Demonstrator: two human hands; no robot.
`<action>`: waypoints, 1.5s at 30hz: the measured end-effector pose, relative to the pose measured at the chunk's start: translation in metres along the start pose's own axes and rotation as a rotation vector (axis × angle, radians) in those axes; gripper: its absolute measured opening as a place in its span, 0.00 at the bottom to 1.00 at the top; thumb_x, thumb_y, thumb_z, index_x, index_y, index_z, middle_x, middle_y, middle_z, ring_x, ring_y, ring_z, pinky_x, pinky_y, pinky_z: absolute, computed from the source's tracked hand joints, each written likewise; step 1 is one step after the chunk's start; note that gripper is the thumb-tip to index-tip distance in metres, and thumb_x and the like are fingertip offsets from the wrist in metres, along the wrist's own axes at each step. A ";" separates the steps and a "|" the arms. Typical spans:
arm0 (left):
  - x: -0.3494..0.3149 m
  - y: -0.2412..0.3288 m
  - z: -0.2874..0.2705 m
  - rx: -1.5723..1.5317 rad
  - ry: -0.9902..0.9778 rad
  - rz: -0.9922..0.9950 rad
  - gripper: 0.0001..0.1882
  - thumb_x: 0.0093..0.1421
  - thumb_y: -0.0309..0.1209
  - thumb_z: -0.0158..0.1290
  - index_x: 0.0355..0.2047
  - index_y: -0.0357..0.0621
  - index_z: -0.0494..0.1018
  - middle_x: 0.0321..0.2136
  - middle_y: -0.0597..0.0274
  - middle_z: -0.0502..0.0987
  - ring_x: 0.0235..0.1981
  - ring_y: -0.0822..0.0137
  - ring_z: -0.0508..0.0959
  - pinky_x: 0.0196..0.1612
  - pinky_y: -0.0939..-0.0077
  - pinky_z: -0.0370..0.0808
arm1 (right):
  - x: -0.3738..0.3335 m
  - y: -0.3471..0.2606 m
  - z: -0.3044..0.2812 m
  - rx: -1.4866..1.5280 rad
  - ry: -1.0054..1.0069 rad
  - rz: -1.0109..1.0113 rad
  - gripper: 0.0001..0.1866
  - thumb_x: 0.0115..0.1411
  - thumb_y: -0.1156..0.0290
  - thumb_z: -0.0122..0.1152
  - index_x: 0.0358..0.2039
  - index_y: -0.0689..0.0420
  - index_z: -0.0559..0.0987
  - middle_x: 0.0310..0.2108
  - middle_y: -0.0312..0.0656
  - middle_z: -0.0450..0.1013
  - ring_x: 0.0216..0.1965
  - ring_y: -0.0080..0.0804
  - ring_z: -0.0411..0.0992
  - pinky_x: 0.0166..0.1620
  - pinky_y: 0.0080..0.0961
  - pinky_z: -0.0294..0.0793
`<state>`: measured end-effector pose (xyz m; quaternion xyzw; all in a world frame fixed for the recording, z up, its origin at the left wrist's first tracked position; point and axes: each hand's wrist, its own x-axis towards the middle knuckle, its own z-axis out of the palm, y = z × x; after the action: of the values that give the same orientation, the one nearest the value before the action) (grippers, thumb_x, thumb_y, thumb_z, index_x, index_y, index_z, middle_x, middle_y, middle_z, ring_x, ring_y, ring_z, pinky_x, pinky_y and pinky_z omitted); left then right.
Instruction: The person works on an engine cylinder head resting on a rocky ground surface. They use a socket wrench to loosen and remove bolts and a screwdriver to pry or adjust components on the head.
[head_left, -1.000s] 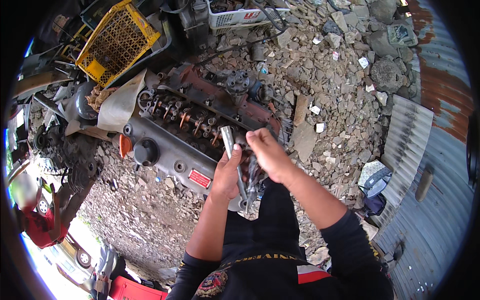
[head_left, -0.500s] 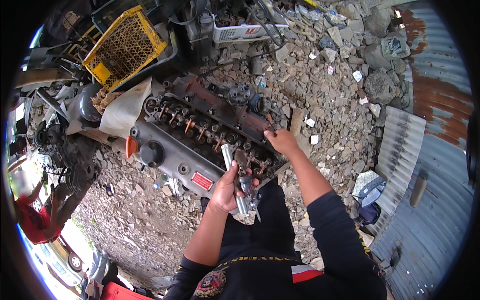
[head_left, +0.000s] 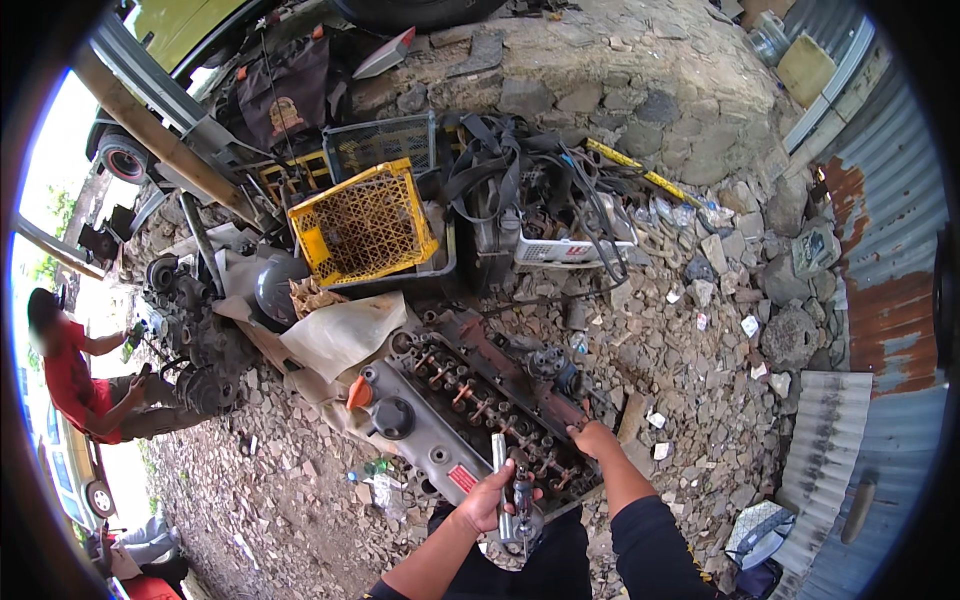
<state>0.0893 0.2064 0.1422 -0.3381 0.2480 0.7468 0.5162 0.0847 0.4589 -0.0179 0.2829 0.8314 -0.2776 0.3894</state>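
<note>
A second ago the hands were close together at the engine's near end; now they are apart. The left hand (head_left: 487, 502) is closed around a silver tube (head_left: 499, 452), with a darker metal tool (head_left: 522, 490) beside it (its lower end is unclear). The right hand (head_left: 598, 440) has moved out to reddish-brown metal (head_left: 560, 405); whether it grips, I cannot tell. The engine (head_left: 490, 408) lies just beyond both hands.

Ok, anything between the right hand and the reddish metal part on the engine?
Nothing visible: the right hand is at the near end of the reddish metal part, though contact is unclear. The metal tube in the left hand is off to the left.
</note>
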 end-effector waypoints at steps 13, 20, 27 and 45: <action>0.012 0.004 -0.014 -0.010 -0.002 -0.079 0.23 0.65 0.52 0.45 0.43 0.43 0.69 0.32 0.44 0.78 0.25 0.61 0.80 0.12 0.87 0.67 | 0.031 0.001 -0.003 -0.092 -0.211 -0.014 0.30 0.51 0.57 0.62 0.52 0.61 0.73 0.46 0.56 0.74 0.48 0.51 0.73 0.49 0.38 0.73; 0.016 0.002 -0.015 -0.021 0.007 0.006 0.22 0.67 0.50 0.41 0.47 0.45 0.67 0.34 0.51 0.76 0.33 0.56 0.80 0.13 0.85 0.68 | 0.040 0.016 0.016 -0.087 -0.104 -0.034 0.32 0.51 0.56 0.65 0.54 0.59 0.72 0.51 0.56 0.71 0.51 0.51 0.71 0.52 0.35 0.71; 0.025 -0.001 -0.011 -0.015 0.138 -0.003 0.23 0.66 0.53 0.42 0.41 0.45 0.71 0.28 0.44 0.78 0.19 0.63 0.78 0.11 0.86 0.67 | 0.025 0.014 0.007 -0.037 -0.075 -0.090 0.34 0.54 0.56 0.60 0.58 0.61 0.67 0.49 0.60 0.71 0.51 0.53 0.71 0.54 0.36 0.70; 0.039 0.002 -0.013 -0.130 -0.013 0.058 0.24 0.67 0.49 0.43 0.60 0.57 0.61 0.34 0.65 0.76 0.33 0.57 0.81 0.13 0.87 0.67 | 0.012 0.004 -0.021 0.188 -0.322 0.110 0.21 0.58 0.58 0.54 0.42 0.65 0.77 0.38 0.56 0.76 0.40 0.45 0.76 0.43 0.34 0.74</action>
<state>0.0811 0.2199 0.1038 -0.3586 0.2051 0.7783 0.4728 0.0709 0.4795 -0.0168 0.3150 0.7123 -0.3738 0.5037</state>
